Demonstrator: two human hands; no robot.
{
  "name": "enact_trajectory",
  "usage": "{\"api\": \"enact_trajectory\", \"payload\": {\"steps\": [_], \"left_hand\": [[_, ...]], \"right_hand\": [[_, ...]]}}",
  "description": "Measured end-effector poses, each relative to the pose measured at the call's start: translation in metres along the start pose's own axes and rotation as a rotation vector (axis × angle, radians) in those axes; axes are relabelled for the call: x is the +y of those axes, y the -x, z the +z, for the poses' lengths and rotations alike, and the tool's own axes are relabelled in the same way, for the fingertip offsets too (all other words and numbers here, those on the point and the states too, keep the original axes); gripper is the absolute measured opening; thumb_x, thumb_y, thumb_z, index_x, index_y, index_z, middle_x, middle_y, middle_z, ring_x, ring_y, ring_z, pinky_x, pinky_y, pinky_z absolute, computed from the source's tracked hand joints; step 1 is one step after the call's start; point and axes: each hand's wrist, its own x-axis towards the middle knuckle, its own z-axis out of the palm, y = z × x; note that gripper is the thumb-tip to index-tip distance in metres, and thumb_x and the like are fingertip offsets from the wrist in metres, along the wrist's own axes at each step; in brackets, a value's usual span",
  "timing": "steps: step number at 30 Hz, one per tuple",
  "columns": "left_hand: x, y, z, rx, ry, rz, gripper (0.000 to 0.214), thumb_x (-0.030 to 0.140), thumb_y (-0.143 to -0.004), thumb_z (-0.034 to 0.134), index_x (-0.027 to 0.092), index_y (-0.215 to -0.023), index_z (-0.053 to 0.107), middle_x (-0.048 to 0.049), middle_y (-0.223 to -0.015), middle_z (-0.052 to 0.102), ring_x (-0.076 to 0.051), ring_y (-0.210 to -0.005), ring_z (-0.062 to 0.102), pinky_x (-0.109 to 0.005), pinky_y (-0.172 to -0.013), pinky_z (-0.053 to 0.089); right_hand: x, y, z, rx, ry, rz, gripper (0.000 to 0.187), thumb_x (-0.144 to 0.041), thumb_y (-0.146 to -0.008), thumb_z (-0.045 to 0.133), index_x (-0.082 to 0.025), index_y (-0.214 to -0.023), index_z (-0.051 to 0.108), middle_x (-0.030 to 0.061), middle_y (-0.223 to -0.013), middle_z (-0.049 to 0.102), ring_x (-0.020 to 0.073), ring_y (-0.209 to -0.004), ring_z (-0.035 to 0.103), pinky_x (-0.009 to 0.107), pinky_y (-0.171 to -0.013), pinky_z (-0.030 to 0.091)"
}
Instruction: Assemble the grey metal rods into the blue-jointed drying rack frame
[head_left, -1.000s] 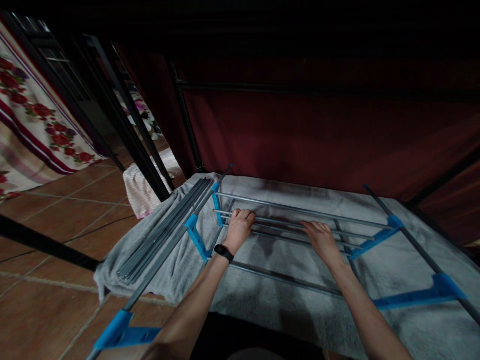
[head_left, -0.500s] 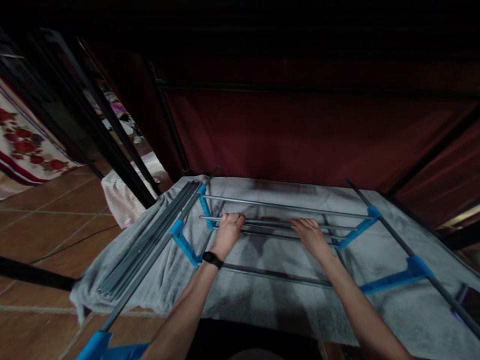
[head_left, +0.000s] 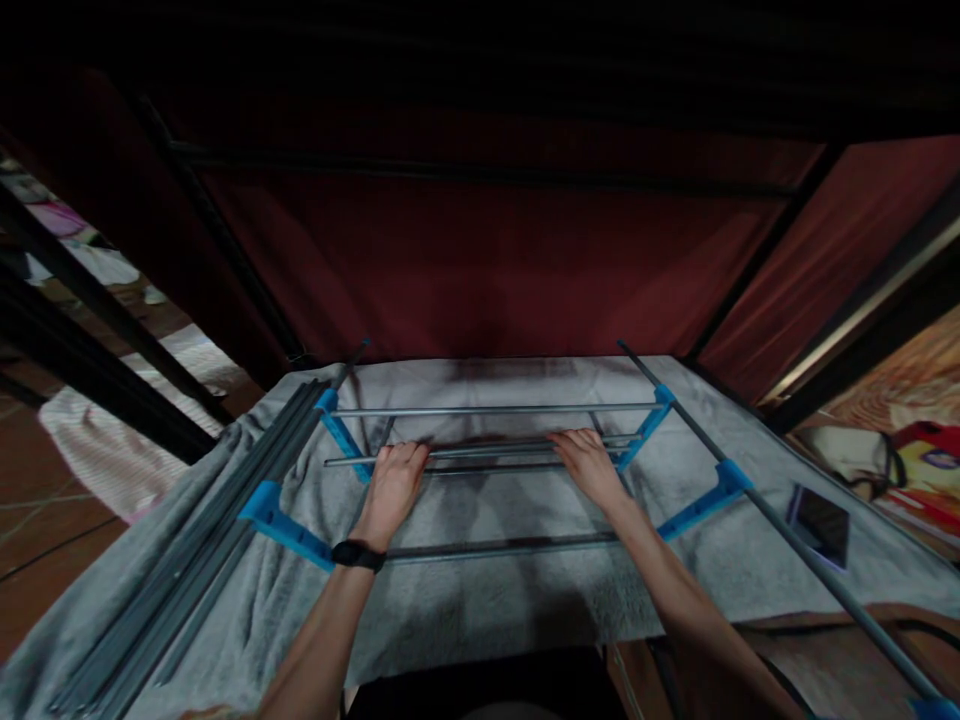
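A dark red curtain (head_left: 495,280) is hung across 12 o'clock, crossed by a slim black rail (head_left: 420,170); higher up, everything is swallowed by shadow. At 6 o'clock a grey blanket (head_left: 510,610) is spread, dimly lit. Towards 9 o'clock a striped cloth (head_left: 112,450) is partly hidden by a black post (head_left: 97,365), and brown floor tiles (head_left: 37,530) are glimpsed. At 3 o'clock a brown patterned surface (head_left: 907,360) is bordered by a dark beam (head_left: 840,365).

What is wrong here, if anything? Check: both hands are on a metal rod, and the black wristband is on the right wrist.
Wrong side: the head view shows the black wristband on the left. The left hand and right hand are on a metal rod.
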Motion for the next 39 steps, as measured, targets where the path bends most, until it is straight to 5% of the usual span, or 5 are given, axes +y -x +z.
{"api": "enact_trajectory", "payload": {"steps": [15, 39], "left_hand": [[0.029, -0.031, 0.010, -0.053, 0.079, 0.027, 0.023, 0.020, -0.101, 0.048, 0.018, -0.112, 0.068, -0.0079, -0.097, 0.067, -0.023, -0.094, 0.058, -0.037, -0.086, 0.039], [0.005, -0.023, 0.007, -0.073, 0.099, -0.018, 0.028, 0.023, -0.103, 0.041, 0.017, -0.113, 0.066, -0.0093, -0.100, 0.066, -0.024, -0.096, 0.058, -0.039, -0.089, 0.041]], "right_hand": [[0.041, 0.042, -0.001, 0.160, 0.105, -0.043, 0.034, -0.036, -0.103, 0.044, -0.023, -0.127, 0.064, 0.0067, -0.099, 0.072, 0.0234, -0.093, 0.065, 0.037, -0.086, 0.043], [0.019, 0.023, 0.003, 0.148, 0.091, -0.067, 0.036, -0.034, -0.104, 0.043, -0.022, -0.132, 0.061, 0.0066, -0.101, 0.072, 0.0238, -0.094, 0.064, 0.037, -0.085, 0.041]]}}
